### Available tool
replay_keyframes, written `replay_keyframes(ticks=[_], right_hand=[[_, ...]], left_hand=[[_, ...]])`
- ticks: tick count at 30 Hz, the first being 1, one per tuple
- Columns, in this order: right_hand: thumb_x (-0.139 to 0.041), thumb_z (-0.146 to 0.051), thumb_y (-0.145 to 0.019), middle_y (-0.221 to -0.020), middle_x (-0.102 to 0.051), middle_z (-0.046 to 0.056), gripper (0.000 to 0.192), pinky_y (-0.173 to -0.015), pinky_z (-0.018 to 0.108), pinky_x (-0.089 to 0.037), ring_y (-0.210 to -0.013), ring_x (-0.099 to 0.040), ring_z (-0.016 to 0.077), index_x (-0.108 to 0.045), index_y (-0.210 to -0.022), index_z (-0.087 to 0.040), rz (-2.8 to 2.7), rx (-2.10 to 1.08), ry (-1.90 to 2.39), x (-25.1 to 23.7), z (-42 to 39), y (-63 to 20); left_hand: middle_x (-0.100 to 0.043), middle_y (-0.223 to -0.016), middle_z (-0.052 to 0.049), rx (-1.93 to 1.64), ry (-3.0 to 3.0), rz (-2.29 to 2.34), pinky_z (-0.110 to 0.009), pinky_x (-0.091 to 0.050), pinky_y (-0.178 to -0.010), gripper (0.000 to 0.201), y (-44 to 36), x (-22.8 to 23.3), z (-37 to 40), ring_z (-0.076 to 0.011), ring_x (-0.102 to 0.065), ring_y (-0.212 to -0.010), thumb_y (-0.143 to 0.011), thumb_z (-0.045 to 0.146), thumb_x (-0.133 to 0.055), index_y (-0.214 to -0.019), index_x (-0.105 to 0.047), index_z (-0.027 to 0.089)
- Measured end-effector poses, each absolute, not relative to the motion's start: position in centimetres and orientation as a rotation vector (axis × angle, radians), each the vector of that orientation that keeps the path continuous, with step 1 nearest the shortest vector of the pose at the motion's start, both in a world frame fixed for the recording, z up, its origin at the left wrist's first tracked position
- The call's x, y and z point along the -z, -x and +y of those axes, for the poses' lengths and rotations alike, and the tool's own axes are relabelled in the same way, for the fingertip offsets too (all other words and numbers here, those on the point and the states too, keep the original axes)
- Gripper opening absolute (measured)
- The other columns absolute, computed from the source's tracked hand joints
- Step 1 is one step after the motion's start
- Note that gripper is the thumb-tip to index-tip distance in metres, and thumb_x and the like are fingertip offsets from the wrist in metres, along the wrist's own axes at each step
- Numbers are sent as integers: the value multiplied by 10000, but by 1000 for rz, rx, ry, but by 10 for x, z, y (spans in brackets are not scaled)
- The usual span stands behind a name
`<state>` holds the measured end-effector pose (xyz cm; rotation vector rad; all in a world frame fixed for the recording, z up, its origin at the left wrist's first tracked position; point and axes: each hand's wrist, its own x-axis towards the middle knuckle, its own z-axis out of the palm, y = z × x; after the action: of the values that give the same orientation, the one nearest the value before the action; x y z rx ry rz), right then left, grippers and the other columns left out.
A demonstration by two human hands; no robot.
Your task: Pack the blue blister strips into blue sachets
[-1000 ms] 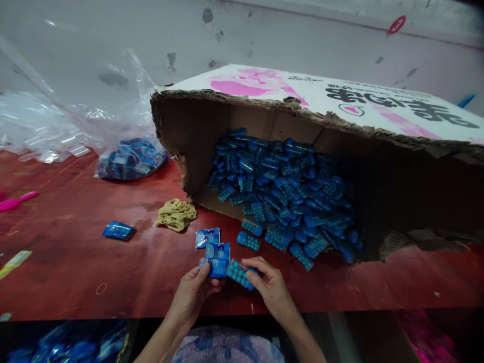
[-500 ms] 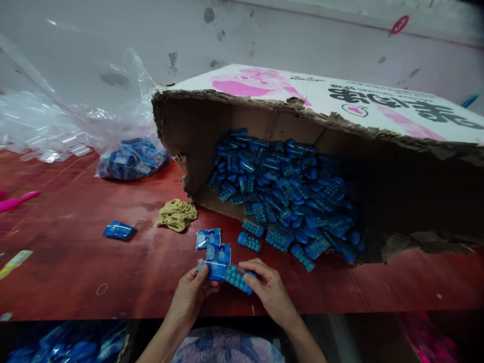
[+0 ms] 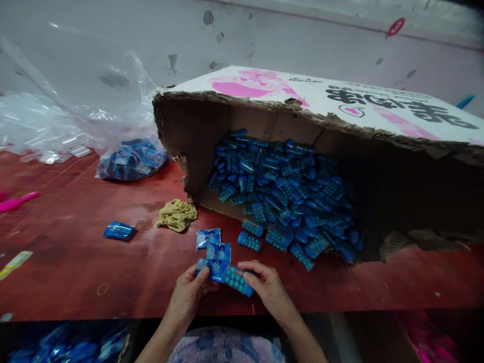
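The left hand (image 3: 189,295) pinches a small blue printed sachet (image 3: 210,269) by its near left corner, thumb on top, holding it flat and low over the near edge of the desk (image 3: 75,272). The right hand (image 3: 268,290) meets it from the other side, fingers closed around a clear capsule of blue beads (image 3: 236,280), its left end pressed against the open side of the sachet. The two hands stand close together, so that the mouth of the packet and the end of the capsule line up; it looks as if one hand steadies the wrapper while the other feeds.

Just beyond the hands, two more sachets (image 3: 212,244) lie flat, one overlapping the other, within easy reach. To their right, loose bead capsules (image 3: 248,241) have spilled out of a big torn cardboard box (image 3: 340,108) lying on its side with its opening facing the person, so the blue pile slides toward the near edge. A single filled packet (image 3: 118,231) rests apart on the left, near a crumpled yellow cloth (image 3: 176,214). Farther left and back, a clear plastic bag of blue packets (image 3: 130,159) sits beside a heap of loose transparent film (image 3: 41,131). A pink comb-like tool (image 3: 17,201) lies at the far left edge.
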<state>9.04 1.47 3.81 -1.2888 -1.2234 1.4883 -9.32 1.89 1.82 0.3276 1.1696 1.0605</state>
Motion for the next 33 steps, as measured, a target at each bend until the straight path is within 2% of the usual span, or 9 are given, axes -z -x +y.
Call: replay_keyframes(ticks=[11,14,16,19,22,24,26,33], right_hand=[[-579,-280,-760,-910,-673,22,198,-756,265,-458,-846,-599,165,-681,-914,-211,-1220,-1497,1310,-46,17,-93],[-572,-322,-757,-803,-673,14,221,-588,215,-467,-674,-591,129,-682,-905,-199,-1184,-1509,1397,-46,16,-93],[-553,-367,-761,-703,-645,3,265,-427,179,-407,-520,-530,98,-674,-918,-192,-1176,-1527,1464,-45,15,-93],[-534,-388,-766,-638,-606,-10,292,-342,155,-339,-439,-465,77,-661,-937,-189,-1195,-1537,1496,-44,14,-92],[-533,-339,-778,-712,-627,2,242,-441,177,-426,-549,-539,102,-664,-928,-203,-1242,-1482,1444,-47,13,-91],[-534,-285,-790,-824,-640,18,202,-625,221,-479,-723,-586,135,-671,-923,-220,-1317,-1399,1355,-50,13,-91],[-535,-238,-799,-908,-630,26,195,-767,251,-456,-864,-578,158,-676,-934,-243,-1410,-1303,1281,-52,11,-90],[-518,-172,-816,-946,-620,26,251,-806,244,-434,-899,-574,158,-662,-991,-282,-1591,-1111,1262,-53,5,-87]], left_hand=[[-647,-521,-16,-1043,-340,1175,-269,-506,-511,346,92,-19,19,-144,-587,-475,-444,394,-777,-615,-642,125],[-641,-509,-6,-1060,-345,1195,-263,-503,-503,351,91,-17,17,-138,-579,-457,-438,402,-776,-609,-636,130],[-636,-501,3,-1073,-330,1202,-264,-504,-509,349,91,-17,16,-134,-575,-447,-442,408,-772,-604,-621,138],[-635,-503,9,-1081,-303,1208,-273,-511,-524,363,89,-19,15,-132,-575,-440,-443,416,-768,-614,-605,141],[-623,-490,18,-1093,-283,1198,-279,-514,-519,374,88,-20,14,-129,-569,-432,-430,415,-774,-610,-592,141],[-615,-480,21,-1100,-273,1177,-283,-517,-523,362,89,-20,14,-127,-569,-434,-442,404,-774,-609,-588,143],[-624,-493,12,-1100,-266,1169,-282,-520,-533,349,90,-21,14,-129,-578,-450,-458,391,-773,-622,-594,141],[-645,-525,-4,-1098,-276,1208,-266,-517,-534,319,90,-21,11,-133,-591,-479,-500,379,-758,-641,-612,133]])
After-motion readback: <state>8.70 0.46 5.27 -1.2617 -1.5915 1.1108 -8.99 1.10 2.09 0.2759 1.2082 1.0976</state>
